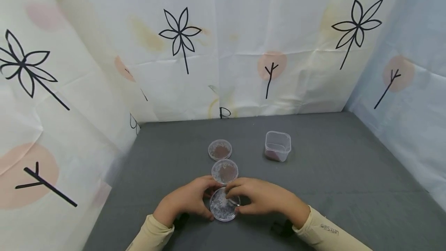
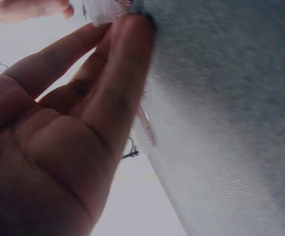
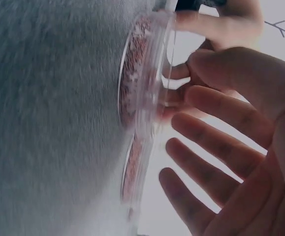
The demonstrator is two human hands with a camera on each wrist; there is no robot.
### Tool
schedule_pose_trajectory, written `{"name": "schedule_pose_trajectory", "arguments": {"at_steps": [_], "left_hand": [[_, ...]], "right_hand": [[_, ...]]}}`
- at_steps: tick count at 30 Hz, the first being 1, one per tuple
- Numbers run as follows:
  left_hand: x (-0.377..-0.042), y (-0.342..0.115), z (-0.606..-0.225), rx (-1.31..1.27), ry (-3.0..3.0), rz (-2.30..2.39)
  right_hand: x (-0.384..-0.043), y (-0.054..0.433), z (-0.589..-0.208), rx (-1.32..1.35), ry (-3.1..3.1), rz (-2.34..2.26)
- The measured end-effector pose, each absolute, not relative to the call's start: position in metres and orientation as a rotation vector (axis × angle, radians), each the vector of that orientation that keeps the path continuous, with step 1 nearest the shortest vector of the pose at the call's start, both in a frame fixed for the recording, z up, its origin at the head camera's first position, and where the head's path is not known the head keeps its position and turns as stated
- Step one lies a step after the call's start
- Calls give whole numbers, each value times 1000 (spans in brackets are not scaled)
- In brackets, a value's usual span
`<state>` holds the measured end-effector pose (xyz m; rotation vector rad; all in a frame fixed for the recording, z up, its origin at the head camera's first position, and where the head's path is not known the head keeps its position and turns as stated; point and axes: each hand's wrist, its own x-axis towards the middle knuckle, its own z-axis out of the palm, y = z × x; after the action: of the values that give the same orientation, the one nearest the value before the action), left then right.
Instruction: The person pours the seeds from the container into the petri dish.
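A round clear petri dish (image 1: 221,211) lies on the grey table, the nearest of a row. My left hand (image 1: 191,200) holds its left side, thumb near the front and fingers farther back. In the right wrist view, reddish-brown granules show inside the dish (image 3: 135,73), and left-hand fingers touch its rim. My right hand (image 1: 259,196) hovers at the dish's right edge; in the right wrist view its fingers (image 3: 216,152) are spread, fairly straight, and apart from the dish. Only part of the dish (image 2: 103,10) shows in the left wrist view.
Two more petri dishes with brown granules, a middle one (image 1: 226,172) and a far one (image 1: 220,149), line up behind. A clear square tub (image 1: 277,146) with some brown material stands back right. Patterned white cloth (image 1: 244,80) walls the grey table (image 1: 331,158).
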<state>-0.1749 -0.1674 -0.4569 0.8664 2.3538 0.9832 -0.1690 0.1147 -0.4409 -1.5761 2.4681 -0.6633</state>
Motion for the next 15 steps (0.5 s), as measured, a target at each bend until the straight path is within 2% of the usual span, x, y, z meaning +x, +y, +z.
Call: {"name": "schedule_pose_trajectory", "arguments": {"at_steps": [7,15], "left_hand": [[-176,-166,-451,915,2423,917],[-177,-177,-442,919,2560,817]], "right_hand": [[-180,141,-435,-1528,2792,-707],[-194,181,-420,-1192,3087,-710]]}}
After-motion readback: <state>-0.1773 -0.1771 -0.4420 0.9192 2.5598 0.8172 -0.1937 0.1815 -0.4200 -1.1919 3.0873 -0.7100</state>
